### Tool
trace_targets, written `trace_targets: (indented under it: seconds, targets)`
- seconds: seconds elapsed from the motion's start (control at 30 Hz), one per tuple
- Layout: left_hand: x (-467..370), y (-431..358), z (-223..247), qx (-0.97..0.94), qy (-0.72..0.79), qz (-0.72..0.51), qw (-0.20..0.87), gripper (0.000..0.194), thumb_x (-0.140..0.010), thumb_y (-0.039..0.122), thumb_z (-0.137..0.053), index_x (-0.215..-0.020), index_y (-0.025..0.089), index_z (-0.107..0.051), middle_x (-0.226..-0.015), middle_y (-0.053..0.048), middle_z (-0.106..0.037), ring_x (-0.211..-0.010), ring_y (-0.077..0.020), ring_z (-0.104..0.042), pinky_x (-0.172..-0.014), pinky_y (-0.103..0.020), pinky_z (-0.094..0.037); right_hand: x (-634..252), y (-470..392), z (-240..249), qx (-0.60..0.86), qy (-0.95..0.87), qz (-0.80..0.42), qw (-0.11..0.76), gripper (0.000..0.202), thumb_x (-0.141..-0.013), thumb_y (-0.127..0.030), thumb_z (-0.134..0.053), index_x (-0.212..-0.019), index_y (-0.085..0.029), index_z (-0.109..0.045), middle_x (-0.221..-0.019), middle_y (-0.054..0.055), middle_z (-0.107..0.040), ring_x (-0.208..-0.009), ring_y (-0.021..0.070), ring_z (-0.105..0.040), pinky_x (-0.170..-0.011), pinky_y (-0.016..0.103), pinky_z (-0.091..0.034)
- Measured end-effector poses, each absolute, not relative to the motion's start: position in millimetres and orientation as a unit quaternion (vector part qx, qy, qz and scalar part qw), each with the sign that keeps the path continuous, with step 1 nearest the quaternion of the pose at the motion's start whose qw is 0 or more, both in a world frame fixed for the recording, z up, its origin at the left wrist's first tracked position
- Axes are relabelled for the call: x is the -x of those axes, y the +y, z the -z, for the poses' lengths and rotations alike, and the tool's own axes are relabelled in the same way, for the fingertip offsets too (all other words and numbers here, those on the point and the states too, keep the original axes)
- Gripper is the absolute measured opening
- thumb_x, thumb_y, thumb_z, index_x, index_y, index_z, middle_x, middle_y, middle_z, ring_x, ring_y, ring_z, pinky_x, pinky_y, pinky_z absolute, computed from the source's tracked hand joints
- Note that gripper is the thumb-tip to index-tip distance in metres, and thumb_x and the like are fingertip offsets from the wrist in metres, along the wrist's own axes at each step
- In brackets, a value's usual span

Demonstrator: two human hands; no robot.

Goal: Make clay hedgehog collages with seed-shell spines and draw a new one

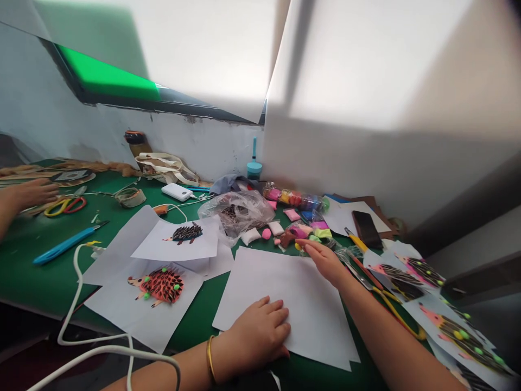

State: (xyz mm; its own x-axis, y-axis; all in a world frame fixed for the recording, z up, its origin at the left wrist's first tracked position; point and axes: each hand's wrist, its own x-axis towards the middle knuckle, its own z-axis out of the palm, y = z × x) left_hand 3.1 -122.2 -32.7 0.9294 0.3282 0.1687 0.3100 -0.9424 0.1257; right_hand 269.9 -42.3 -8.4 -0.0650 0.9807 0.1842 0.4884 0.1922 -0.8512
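Observation:
White paper sheets (285, 293) lie stacked on the green table (199, 312) in front of me. My left hand (260, 331), with a gold bangle at the wrist, rests flat on their lower left part, fingers spread and holding nothing. Over the upper right edge of the sheets reaches my right hand (325, 263), its fingers extended toward a brown clay piece (287, 238) and small coloured clay packets. Whether its fingertips touch or pinch anything is too small to tell. A pink clay ball (266, 234) sits just left of the brown piece.
Hedgehog pictures (163, 285) lie at left, more (459, 326) at right. A white cable (77, 288) crosses the left front. Yellow-handled scissors (401, 315) lie beside my right forearm. Another person's hand (35, 193) is at far left near scissors and a blue pen-like tool (65, 245).

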Motion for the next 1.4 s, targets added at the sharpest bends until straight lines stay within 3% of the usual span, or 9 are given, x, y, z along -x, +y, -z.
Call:
trace_targets:
  seconds: [0.2,0.37,0.6,0.73,0.83,0.97,1.07,1.23,1.4]
  targets:
    - [-8,-127,27,-0.979,0.165,-0.111,0.037,0.017,-0.092,0.034,-0.052,-0.093,0.018,-0.059,-0.100,-0.011,-0.063,-0.105,-0.0241,-0.056,-0.091,-0.039,-0.046,-289,-79,24,0.575,-0.648,-0.325,0.379,0.041,-0.091,-0.044,-0.051,-0.126,-0.025,-0.063,-0.139,0.007,-0.056,-0.133,0.0273,-0.046,-0.114,0.049,-0.029]
    - [-10,-127,25,-0.976,0.160,-0.137,0.058,0.013,-0.091,0.022,-0.048,-0.082,0.019,-0.057,-0.083,-0.007,-0.062,-0.092,-0.0207,-0.058,-0.083,-0.034,-0.048,-290,-70,32,0.589,-0.643,-0.287,0.396,0.041,-0.094,-0.031,-0.041,-0.131,-0.022,-0.057,-0.135,0.009,-0.058,-0.121,0.0230,-0.057,-0.105,0.042,-0.043]
    - [-6,-125,23,-0.974,0.165,-0.124,0.092,0.015,-0.087,0.033,-0.056,-0.081,0.019,-0.057,-0.089,-0.007,-0.064,-0.099,-0.0221,-0.058,-0.088,-0.035,-0.048,-269,-58,18,0.620,-0.750,-0.089,0.212,0.036,-0.081,-0.008,-0.049,-0.109,-0.020,-0.070,-0.114,0.012,-0.064,-0.109,0.0256,-0.057,-0.094,0.036,-0.044]
    - [-6,-124,23,-0.974,0.166,-0.117,0.102,0.017,-0.087,0.035,-0.057,-0.081,0.019,-0.058,-0.091,-0.007,-0.065,-0.101,-0.0219,-0.058,-0.091,-0.035,-0.048,-259,-55,0,0.633,-0.750,-0.059,0.182,0.019,-0.088,-0.020,-0.052,-0.090,-0.018,-0.071,-0.093,0.014,-0.066,-0.095,0.0287,-0.058,-0.081,0.036,-0.043]
    - [-7,-123,20,-0.974,0.163,-0.118,0.107,0.016,-0.088,0.033,-0.055,-0.080,0.020,-0.059,-0.089,-0.006,-0.065,-0.099,-0.0209,-0.059,-0.091,-0.035,-0.048,-240,-45,-11,0.611,-0.768,-0.073,0.177,0.025,-0.094,-0.033,-0.048,-0.087,-0.020,-0.068,-0.086,0.009,-0.066,-0.085,0.0235,-0.060,-0.075,0.031,-0.041]
    - [-9,-123,15,-0.972,0.162,-0.127,0.111,0.015,-0.091,0.027,-0.050,-0.083,0.020,-0.060,-0.085,-0.006,-0.065,-0.094,-0.0194,-0.060,-0.089,-0.033,-0.048,-203,-20,-11,0.566,-0.798,-0.114,0.174,0.015,-0.087,-0.022,-0.055,-0.098,-0.022,-0.065,-0.094,0.005,-0.068,-0.084,0.0186,-0.060,-0.071,0.026,-0.040]
    - [-9,-124,14,-0.972,0.163,-0.130,0.112,0.016,-0.091,0.027,-0.049,-0.082,0.020,-0.060,-0.082,-0.005,-0.065,-0.089,-0.0190,-0.060,-0.087,-0.032,-0.048,-181,-2,-6,0.553,-0.805,-0.134,0.168,0.018,-0.080,-0.013,-0.056,-0.094,-0.020,-0.065,-0.091,0.005,-0.070,-0.081,0.0190,-0.061,-0.070,0.026,-0.040]
    - [-8,-124,14,-0.971,0.167,-0.132,0.113,0.016,-0.091,0.028,-0.051,-0.080,0.019,-0.059,-0.078,-0.005,-0.064,-0.085,-0.0187,-0.059,-0.083,-0.031,-0.049,-177,18,-5,0.539,-0.807,-0.159,0.180,0.035,-0.076,-0.008,-0.053,-0.104,-0.025,-0.067,-0.108,0.004,-0.071,-0.096,0.0227,-0.063,-0.081,0.030,-0.044]
    - [-7,-122,15,-0.971,0.165,-0.125,0.119,0.012,-0.086,0.028,-0.057,-0.077,0.019,-0.059,-0.076,-0.005,-0.063,-0.083,-0.0189,-0.059,-0.081,-0.031,-0.050,-192,23,0,0.536,-0.796,-0.182,0.215,0.055,-0.069,0.001,-0.048,-0.115,-0.025,-0.063,-0.131,0.002,-0.060,-0.104,0.0210,-0.063,-0.085,0.029,-0.048]
